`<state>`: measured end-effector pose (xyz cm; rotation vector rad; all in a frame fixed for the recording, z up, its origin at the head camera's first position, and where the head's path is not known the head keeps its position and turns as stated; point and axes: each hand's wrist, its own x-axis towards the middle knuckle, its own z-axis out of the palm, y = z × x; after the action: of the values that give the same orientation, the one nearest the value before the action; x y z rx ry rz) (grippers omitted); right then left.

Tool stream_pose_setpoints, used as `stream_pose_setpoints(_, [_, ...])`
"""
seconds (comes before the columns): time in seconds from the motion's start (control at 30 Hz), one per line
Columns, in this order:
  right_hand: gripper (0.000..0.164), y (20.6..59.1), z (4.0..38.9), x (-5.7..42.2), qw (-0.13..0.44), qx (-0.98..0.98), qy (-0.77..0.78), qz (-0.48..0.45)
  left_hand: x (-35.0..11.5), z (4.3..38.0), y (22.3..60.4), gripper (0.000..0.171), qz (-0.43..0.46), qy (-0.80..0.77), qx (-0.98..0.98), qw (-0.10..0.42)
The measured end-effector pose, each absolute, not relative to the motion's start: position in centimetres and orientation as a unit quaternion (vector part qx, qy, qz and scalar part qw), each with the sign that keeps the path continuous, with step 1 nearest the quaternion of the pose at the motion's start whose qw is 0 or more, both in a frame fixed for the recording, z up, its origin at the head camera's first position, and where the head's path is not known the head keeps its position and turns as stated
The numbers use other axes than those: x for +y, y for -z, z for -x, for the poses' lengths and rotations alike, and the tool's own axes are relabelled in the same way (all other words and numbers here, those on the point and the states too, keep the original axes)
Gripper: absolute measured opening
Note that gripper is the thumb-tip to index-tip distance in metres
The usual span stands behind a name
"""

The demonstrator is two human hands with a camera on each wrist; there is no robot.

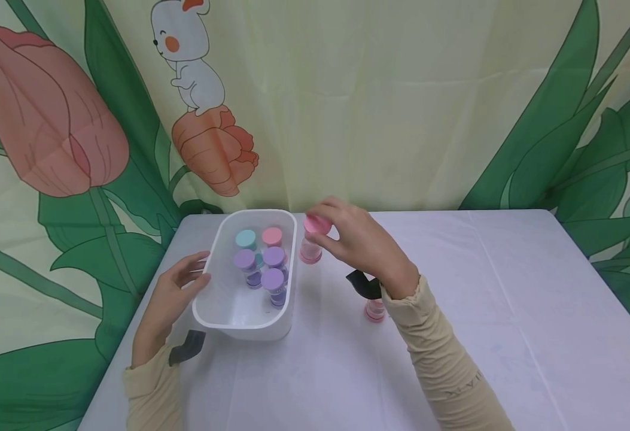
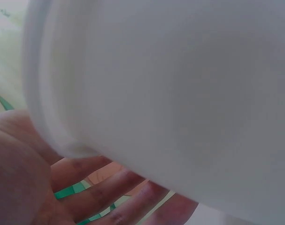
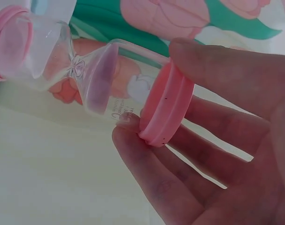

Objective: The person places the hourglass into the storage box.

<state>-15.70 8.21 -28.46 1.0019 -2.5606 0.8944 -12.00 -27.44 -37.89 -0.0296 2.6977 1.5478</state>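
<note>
My right hand pinches the pink end cap of a sand timer between thumb and fingers. This glass timer stands upright close beside the right wall of a white plastic bin, and sand shows in its bulb near the gripped cap. At the bin's left side, my left hand touches the outer wall and rim with extended fingers. Inside the bin stand several sand timers: a teal one, a pink one and purple-capped ones toward the right and middle.
Another pink sand timer is on the white-covered table, partly hidden beneath my right wrist. A printed curtain with tulips and a rabbit hangs behind the table's far edge.
</note>
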Motion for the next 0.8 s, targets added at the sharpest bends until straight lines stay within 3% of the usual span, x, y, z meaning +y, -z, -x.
stream_pose_setpoints(0.4, [0.022, 26.5, 15.7, 6.8, 0.139, -0.866, -0.320, -0.359, -27.6, 12.0, 37.9, 0.062, 0.011, -0.497, 0.867, 0.019])
stream_pose_setpoints(0.8, [0.023, 26.9, 17.2, 4.7, 0.135, -0.853, -0.326, -0.384, -27.6, 12.1, 37.8, 0.062, 0.012, -0.494, 0.869, 0.023])
